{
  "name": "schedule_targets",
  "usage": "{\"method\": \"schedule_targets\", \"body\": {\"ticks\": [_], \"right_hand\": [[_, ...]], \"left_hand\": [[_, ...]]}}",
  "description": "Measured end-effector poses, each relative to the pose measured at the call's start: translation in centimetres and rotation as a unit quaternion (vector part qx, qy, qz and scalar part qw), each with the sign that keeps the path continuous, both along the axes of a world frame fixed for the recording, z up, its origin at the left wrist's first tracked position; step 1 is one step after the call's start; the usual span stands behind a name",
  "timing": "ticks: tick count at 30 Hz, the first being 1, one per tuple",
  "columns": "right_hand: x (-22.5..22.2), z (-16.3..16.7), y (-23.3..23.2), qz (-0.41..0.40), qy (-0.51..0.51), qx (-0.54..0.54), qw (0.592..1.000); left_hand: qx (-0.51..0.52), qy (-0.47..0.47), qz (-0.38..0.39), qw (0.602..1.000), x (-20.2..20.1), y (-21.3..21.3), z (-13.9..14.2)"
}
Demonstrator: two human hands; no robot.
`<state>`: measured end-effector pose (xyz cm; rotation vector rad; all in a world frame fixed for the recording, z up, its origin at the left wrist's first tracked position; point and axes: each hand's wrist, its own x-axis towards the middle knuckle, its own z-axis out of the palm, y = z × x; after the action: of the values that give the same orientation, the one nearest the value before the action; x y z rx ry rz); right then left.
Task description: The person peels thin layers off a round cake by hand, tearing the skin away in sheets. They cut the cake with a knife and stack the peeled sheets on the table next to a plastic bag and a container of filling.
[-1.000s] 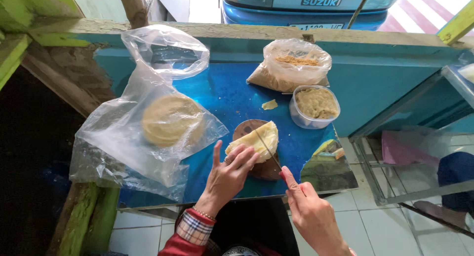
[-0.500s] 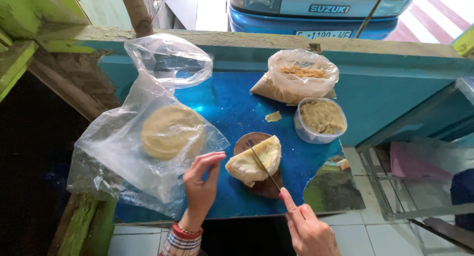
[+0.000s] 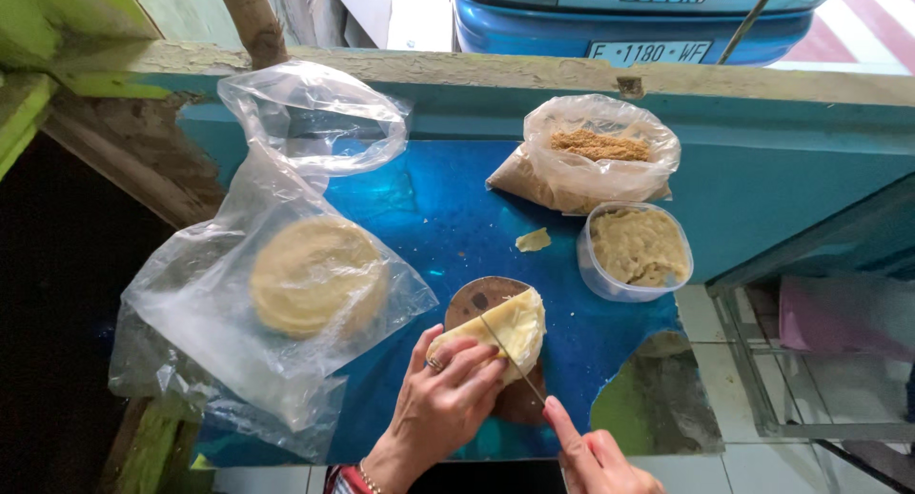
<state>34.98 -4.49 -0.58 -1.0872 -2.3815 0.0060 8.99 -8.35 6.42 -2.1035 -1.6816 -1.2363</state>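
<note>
blue and worn, the table top (image 3: 429,218) runs under a rough ledge, with the front of a blue vehicle (image 3: 610,18) parked just beyond it and pale floor tiles below on the near side. near the front edge lies a small round wooden board (image 3: 481,299), and on it rests a folded pale yellow dough wrapper (image 3: 505,327). the left hand (image 3: 443,408), a ring on one finger, lies flat over the near end of the wrapper with fingers spread and pressing down, gripping nothing. the right hand (image 3: 596,456) comes in from the bottom edge, closed around the handle of a thin knife (image 3: 510,356), forefinger stretched along it; the blade lies across the wrapper, just beside the left fingertips. to the left, a stack of round pale wrappers (image 3: 315,275) sits inside a crumpled clear plastic bag (image 3: 219,332), and a second, open clear bag (image 3: 315,122) lies behind it. at the back right stands a clear bag of brown crumbs (image 3: 596,151), and touching it in front is a round clear tub of yellowish mash (image 3: 637,251). a small scrap of dough (image 3: 534,239) lies on the bare blue surface between the board and the crumbs, apart from both.
</note>
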Motion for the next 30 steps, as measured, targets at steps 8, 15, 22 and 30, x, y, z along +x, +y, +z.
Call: {"method": "schedule_targets", "body": {"ticks": [8,15,22,30], "right_hand": [[-1.3,-14.9,0.6,-0.124,0.374,-0.165,0.904],[-0.5,-13.9,-0.5,-0.148,0.342,-0.214,0.903],[0.3,-1.5,1.4,0.055,-0.06,0.063,0.995],[-2.0,6.9,0.3,0.095,-0.071,-0.121,0.986]], "left_hand": [[0.002,-0.074,0.01,0.997,0.6,-0.4,-1.4],[0.053,-0.386,0.071,0.918,-3.2,-1.7,2.7],[-0.196,0.013,-0.064,0.978,-1.3,3.5,4.9],[-0.379,0.004,-0.119,0.918,-5.1,7.3,2.3]]}}
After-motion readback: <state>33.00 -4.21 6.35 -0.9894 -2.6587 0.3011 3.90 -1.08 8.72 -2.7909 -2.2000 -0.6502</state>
